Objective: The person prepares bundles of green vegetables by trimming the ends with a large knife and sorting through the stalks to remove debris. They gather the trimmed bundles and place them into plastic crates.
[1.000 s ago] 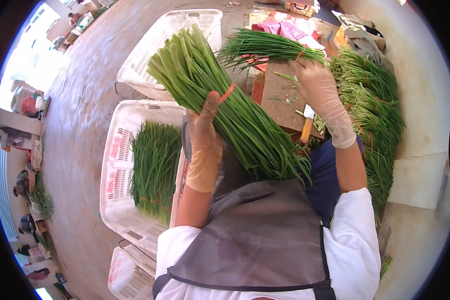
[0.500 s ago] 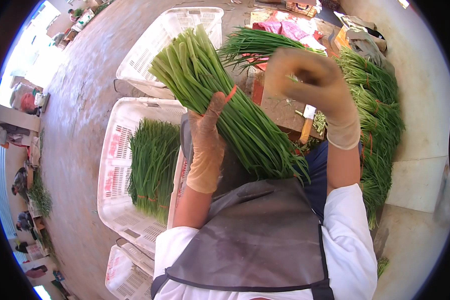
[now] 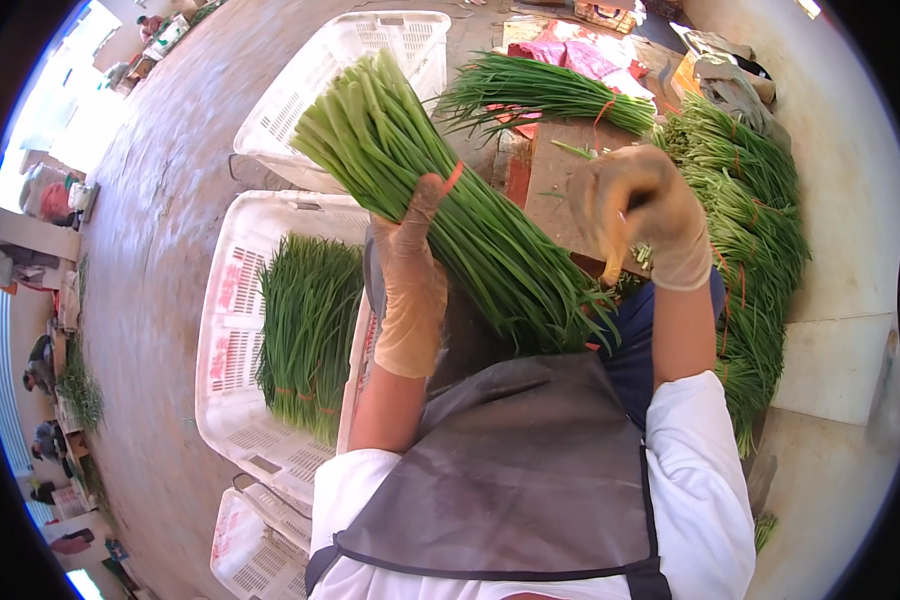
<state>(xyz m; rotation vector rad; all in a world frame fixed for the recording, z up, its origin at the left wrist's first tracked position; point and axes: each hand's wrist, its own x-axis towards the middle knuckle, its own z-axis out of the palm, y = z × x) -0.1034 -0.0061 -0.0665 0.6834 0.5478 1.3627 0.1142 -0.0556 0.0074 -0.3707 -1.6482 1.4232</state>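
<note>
My gloved left hand [image 3: 415, 270] is wrapped round a thick bunch of garlic chives [image 3: 490, 250]. The pale stalk ends point to the upper left, and the leaf tips hang toward my lap at the lower right. A red band [image 3: 454, 178] circles the bunch just above my thumb. My gloved right hand [image 3: 645, 205], smeared by motion, hovers over the board [image 3: 550, 205] with its fingers bent. Below those fingers shows the wooden handle of a knife [image 3: 613, 265]; its blade is hidden. I cannot tell whether the hand touches it.
Another banded chive bunch [image 3: 540, 88] lies at the board's far end. Bundles [image 3: 755, 225] are heaped along the right wall. On my left stand white plastic crates [image 3: 220, 330], one holding upright chives [image 3: 310, 330]. Other people [image 3: 42, 362] sit at the far left.
My right hand has dropped from above the board toward the knife, now covering its blade. The bunch in my left hand has shifted slightly to the left.
</note>
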